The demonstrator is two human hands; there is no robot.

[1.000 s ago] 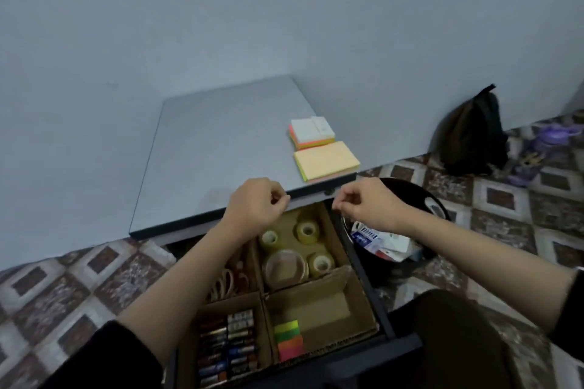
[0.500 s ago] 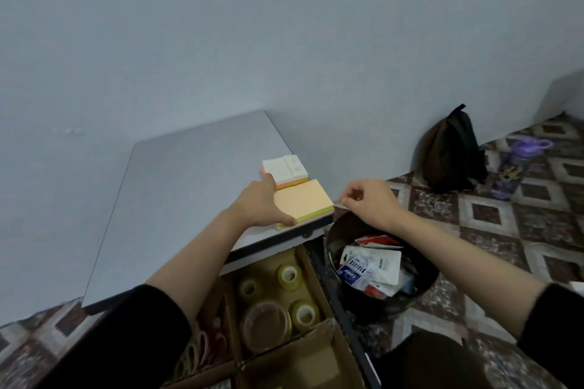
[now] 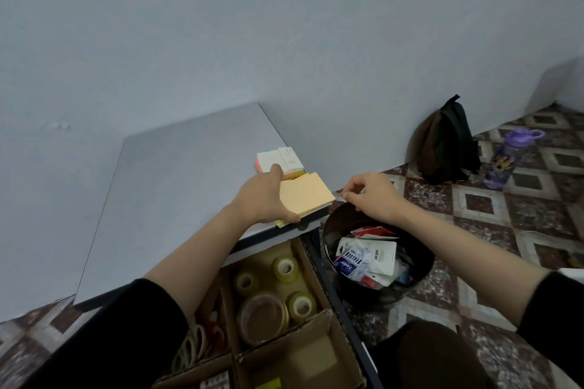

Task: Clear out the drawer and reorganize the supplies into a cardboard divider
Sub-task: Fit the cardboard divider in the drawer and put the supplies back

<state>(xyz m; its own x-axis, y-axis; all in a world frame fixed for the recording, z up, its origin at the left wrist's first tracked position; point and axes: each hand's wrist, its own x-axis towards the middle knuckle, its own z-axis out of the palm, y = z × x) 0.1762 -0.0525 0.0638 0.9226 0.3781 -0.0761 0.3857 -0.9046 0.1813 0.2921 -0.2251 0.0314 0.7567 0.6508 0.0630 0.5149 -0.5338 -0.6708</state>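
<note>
Mostly the sorting looks done, judging by the head view. The brown cardboard divider (image 3: 319, 354) sits in the open dark drawer (image 3: 316, 259). One compartment holds clear rolls of tape (image 3: 286, 268) and another, to the left, holds loops of coloured rubber bands (image 3: 202, 341).

Two things remain on the grey tabletop (image 3: 177, 193), both near its front right corner. One is a peach-orange pad of sticky notes (image 3: 306, 194); just behind it lies a white-topped stack of neon notes (image 3: 284, 161).

The left hand (image 3: 262, 199) grips the peach pad, thumb at its near edge and fingers at the far one. The right hand (image 3: 373, 196) pinches a small pale scrap (image 3: 339, 196), too small to identify, above the round black bin (image 3: 420, 281) of discarded packaging.

A second ago both hands hovered over the drawer front. Since then the left has reached the pad, and the right has moved out over the bin.
</note>
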